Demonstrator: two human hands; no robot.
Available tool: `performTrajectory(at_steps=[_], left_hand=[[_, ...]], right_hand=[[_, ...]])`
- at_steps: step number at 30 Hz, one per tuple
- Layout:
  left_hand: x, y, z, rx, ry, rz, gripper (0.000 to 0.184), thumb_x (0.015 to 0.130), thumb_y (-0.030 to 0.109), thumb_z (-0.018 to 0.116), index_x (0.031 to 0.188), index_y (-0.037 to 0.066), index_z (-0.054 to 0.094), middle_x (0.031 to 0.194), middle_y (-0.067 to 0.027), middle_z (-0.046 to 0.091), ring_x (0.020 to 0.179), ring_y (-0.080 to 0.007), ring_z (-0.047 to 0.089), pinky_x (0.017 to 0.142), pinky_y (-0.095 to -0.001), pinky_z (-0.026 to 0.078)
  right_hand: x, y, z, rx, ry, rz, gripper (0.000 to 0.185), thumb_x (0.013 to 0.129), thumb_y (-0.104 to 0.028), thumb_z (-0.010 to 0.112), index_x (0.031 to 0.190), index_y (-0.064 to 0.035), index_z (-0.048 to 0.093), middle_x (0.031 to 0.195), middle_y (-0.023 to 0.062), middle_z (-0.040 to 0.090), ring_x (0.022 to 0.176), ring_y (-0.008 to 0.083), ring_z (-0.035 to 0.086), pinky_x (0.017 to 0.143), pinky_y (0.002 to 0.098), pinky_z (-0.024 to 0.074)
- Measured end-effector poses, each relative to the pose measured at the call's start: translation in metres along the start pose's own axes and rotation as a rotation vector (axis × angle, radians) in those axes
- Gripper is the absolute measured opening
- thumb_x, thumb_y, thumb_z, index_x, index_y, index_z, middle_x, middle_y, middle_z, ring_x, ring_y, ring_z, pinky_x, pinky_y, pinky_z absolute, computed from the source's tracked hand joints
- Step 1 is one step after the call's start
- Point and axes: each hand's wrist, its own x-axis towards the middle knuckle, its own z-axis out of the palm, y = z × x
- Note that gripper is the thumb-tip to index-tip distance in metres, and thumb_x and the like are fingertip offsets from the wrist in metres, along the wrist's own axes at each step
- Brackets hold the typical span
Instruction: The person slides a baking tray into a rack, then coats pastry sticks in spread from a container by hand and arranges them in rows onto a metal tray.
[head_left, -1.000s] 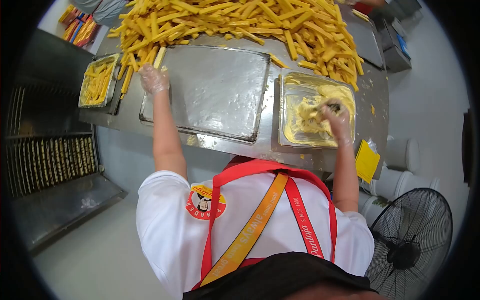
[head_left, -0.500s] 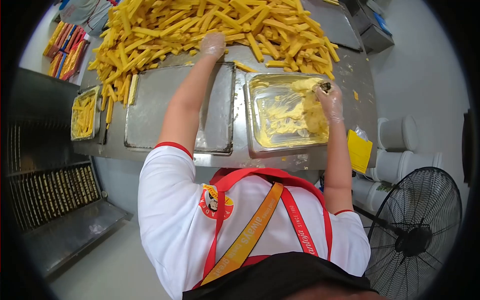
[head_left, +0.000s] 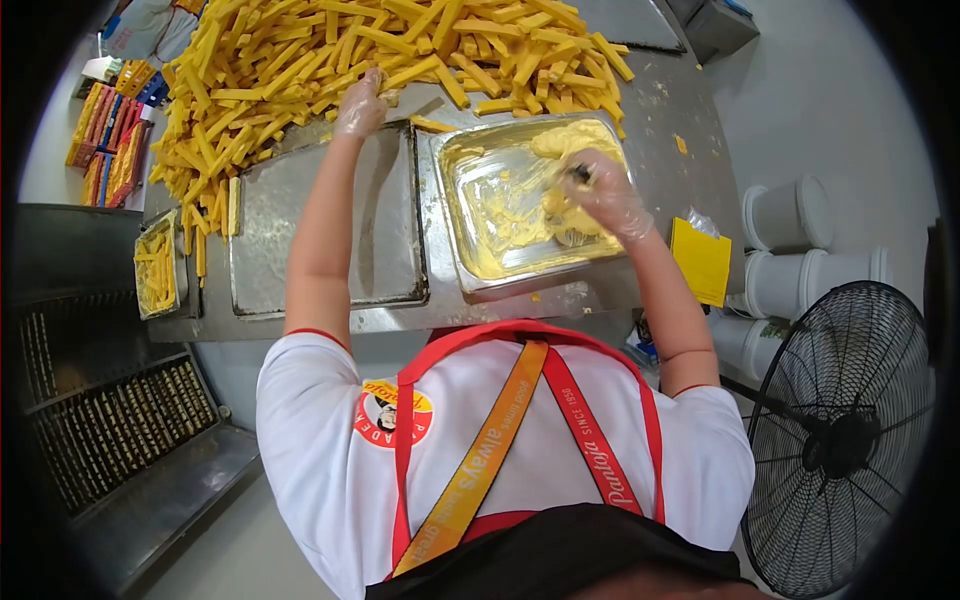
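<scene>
My left hand (head_left: 362,105), in a clear plastic glove, is at the near edge of a large pile of yellow sticks (head_left: 430,45). Its fingers look curled together; what they grip, if anything, I cannot make out. My gloved right hand (head_left: 603,192) is closed around a dark-ended tool (head_left: 580,174), over a metal pan (head_left: 447,205). A creamy yellow spread (head_left: 497,240) is smeared over the pan's bottom and piled up at its far right. The tool's lower part is blurred, so its kind is unclear.
Left of the pan lies a flat baking tray (head_left: 325,235). A small metal container (head_left: 155,270) with yellow sticks sits at the table's left end. A yellow card (head_left: 700,262), white buckets (head_left: 787,215) and a black fan (head_left: 840,440) are on the right. A rack (head_left: 120,430) stands lower left.
My right hand has moved from the pan's far right edge inward and nearer to me, over the spread. The left hand remains at the pile's near edge. The whole view has shifted somewhat.
</scene>
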Motion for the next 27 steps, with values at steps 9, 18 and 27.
performTrajectory(at_steps=[9, 18, 27], left_hand=[[-0.124, 0.157, -0.034, -0.481, -0.263, -0.085, 0.030, 0.092, 0.018, 0.054, 0.115, 0.000, 0.064, 0.092, -0.0174, 0.067, 0.081, -0.0285, 0.064, 0.073, -0.0444, 0.049], [-0.170, 0.166, 0.049, -0.576, -0.238, 0.026, 0.059, 0.082, 0.019, 0.070, 0.135, 0.002, 0.049, 0.112, -0.0270, 0.061, 0.103, -0.0416, 0.059, 0.090, -0.0438, 0.046], [-0.175, 0.175, 0.033, -0.328, -0.186, 0.030, 0.069, 0.079, 0.007, 0.063, 0.143, 0.004, 0.037, 0.116, -0.0269, 0.060, 0.107, -0.0414, 0.058, 0.091, -0.0428, 0.047]], right_hand=[[-0.002, 0.021, -0.013, -0.351, 0.125, -0.187, 0.016, 0.084, -0.012, 0.071, 0.097, -0.0033, 0.064, 0.084, 0.0054, 0.066, 0.072, 0.0119, 0.062, 0.062, 0.0271, 0.0513], [-0.001, 0.018, -0.027, -0.086, 0.194, 0.170, 0.019, 0.083, -0.010, 0.072, 0.099, -0.0016, 0.065, 0.087, 0.0057, 0.068, 0.073, 0.0103, 0.063, 0.063, 0.0251, 0.0521], [0.007, 0.021, 0.005, 0.535, 0.280, 0.340, 0.019, 0.085, -0.006, 0.069, 0.101, 0.0002, 0.062, 0.090, 0.0066, 0.067, 0.072, 0.0129, 0.064, 0.063, 0.0263, 0.0546]])
